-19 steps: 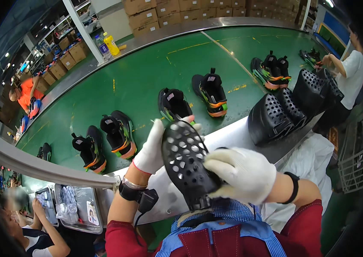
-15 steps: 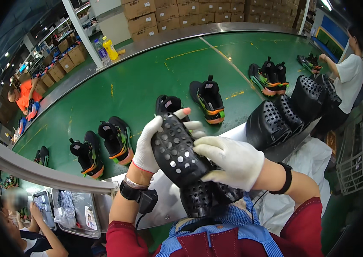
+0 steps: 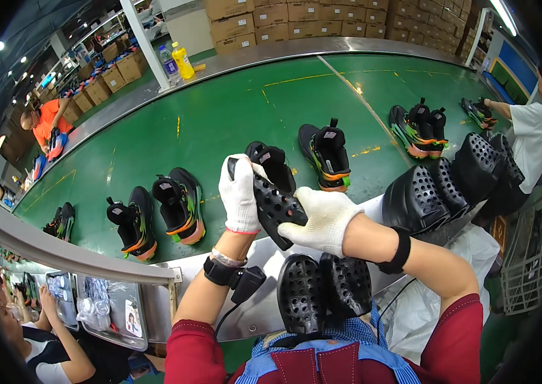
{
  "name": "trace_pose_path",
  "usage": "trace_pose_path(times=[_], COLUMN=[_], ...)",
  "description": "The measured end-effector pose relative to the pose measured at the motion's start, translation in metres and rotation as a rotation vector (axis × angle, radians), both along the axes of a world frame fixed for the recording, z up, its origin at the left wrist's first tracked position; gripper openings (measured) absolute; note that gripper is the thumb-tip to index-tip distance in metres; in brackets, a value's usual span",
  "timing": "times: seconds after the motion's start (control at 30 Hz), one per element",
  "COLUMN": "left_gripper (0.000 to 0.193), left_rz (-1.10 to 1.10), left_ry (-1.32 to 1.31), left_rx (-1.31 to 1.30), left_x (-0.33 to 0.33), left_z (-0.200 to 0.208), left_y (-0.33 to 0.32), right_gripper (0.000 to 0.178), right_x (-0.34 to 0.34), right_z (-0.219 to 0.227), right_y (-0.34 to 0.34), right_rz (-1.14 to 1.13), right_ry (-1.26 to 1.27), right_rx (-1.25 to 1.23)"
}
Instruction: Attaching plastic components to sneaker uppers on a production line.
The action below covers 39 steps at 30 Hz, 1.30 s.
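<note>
Both white-gloved hands hold a black perforated plastic shoe insert point(image 3: 276, 203) above the near edge of the bench. My left hand point(image 3: 240, 198) is wrapped round its left end, while my right hand point(image 3: 323, 221) pinches its lower right side, thumb toward me. The insert is tilted, so its holed face shows narrowed. Just beyond it stands a black sneaker point(image 3: 278, 171), partly covered by the hands. Closer to my body, two more perforated inserts point(image 3: 299, 291) stand side by side at the metal edge.
Several black sneakers with orange and green soles point(image 3: 178, 208) stand along the green conveyor belt point(image 3: 232, 105). At right are stacked perforated inserts point(image 3: 415, 198) and a white plastic bag point(image 3: 431, 307). Trays point(image 3: 114, 307) lie lower left. Co-workers point(image 3: 530, 134) are at the sides.
The insert in my hands has turned from face-on to steeply tilted and moved slightly up and right. The two inserts near my body are now more exposed. The view has shifted a little.
</note>
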<state>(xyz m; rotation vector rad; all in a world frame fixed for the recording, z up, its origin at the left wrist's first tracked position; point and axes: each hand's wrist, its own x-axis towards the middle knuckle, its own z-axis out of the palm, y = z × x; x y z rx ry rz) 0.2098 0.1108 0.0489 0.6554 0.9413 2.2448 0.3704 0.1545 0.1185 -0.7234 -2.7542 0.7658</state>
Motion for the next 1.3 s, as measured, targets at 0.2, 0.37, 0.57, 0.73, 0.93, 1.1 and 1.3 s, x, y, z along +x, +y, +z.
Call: trace_pose_path(times=[0.2, 0.37, 0.57, 0.73, 0.93, 1.1, 1.3], left_gripper=[0.021, 0.034, 0.024, 0.029, 0.031, 0.027, 0.034], left_rz=[0.164, 0.021, 0.241, 0.227, -0.146, -0.139, -0.521], left_ry=[-0.013, 0.301, 1.512, 1.491, 1.398, 1.320, 1.589], left_rx=[-0.061, -0.461, -0.572, -0.539, -0.718, -0.721, -1.137], left_x=[-0.012, -0.023, 0.001, 0.003, -0.004, 0.013, -0.003], left_z=[-0.027, -0.074, -0.067, -0.079, -0.078, -0.075, -0.076], left_y=[0.017, -0.006, -0.008, 0.000, 0.011, 0.003, 0.036], right_gripper=[0.034, 0.036, 0.041, 0.037, 0.030, 0.031, 0.032], right_x=[-0.021, -0.028, -0.059, -0.094, -0.116, -0.114, -0.121], right_z=[-0.017, 0.012, 0.011, -0.002, -0.068, -0.078, -0.049], right_y=[0.003, 0.033, 0.072, 0.086, 0.085, 0.079, 0.074], right_rz=[-0.047, -0.052, 0.019, 0.082, 0.033, 0.015, 0.158], right_ry=[-0.038, -0.474, -0.654, -0.644, -0.618, -0.708, -0.689], right_rx=[0.082, 0.177, 0.160, 0.250, 0.328, 0.251, 0.062])
